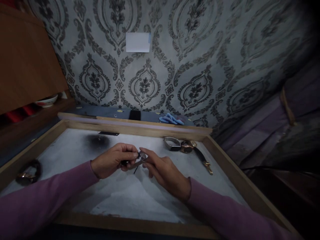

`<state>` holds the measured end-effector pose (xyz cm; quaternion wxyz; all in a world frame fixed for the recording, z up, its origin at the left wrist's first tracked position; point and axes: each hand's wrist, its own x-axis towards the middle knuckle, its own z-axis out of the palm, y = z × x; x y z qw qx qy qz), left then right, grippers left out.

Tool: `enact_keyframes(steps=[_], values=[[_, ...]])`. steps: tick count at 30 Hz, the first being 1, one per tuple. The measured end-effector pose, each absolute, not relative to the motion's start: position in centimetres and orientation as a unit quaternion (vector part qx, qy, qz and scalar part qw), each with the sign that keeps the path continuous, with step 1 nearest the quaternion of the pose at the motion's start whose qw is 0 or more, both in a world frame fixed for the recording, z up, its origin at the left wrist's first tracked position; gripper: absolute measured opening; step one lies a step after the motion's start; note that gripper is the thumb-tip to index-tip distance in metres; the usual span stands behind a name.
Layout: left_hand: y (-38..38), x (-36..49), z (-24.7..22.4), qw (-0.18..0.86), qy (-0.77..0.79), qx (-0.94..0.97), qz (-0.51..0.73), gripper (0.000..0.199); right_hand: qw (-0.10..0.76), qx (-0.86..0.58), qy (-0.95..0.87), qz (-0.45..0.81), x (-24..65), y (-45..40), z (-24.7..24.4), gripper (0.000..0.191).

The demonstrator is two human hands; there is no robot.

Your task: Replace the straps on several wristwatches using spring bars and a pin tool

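Note:
Near the middle of the view, a small watch (142, 155) with a round face is held between both hands above the white tray floor. My left hand (116, 160) is closed on its left side, thumb on top. From the right, my right hand (165, 168) pinches the watch with thumb and fingers. A thin dark stick-like piece (135, 170) shows just below the watch; whether it touches the hands is unclear. The strap is mostly hidden by the fingers.
The wooden-framed tray (140, 226) also holds a silver watch (172, 144), a rose-gold watch (187, 146), a black-strapped one (200, 156), a dark watch (28, 173) and a flat black piece (108, 133). Behind lie a blue cloth (171, 118) and a black object (135, 115).

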<state>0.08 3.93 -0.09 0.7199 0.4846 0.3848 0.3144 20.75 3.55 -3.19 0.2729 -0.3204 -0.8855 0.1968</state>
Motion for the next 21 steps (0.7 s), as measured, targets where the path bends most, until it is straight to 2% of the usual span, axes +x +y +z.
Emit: enact_keyframes(steps=[7, 11, 21], values=[[3.89, 0.09, -0.44, 0.729, 0.388, 0.481, 0.295, 0.031, 0.287, -0.276, -0.917, -0.036, 21.05, 4.11, -3.67, 0.035], [3.77, 0.09, -0.42, 0.73, 0.393, 0.481, 0.285, 0.031, 0.275, -0.248, -0.922, -0.112, 21.21, 4.07, -3.31, 0.038], [4.23, -0.16, 0.09, 0.681, 0.396, 0.525, 0.323, 0.03, 0.266, -0.294, -0.917, 0.039, 21.43, 4.34, -3.45, 0.048]])
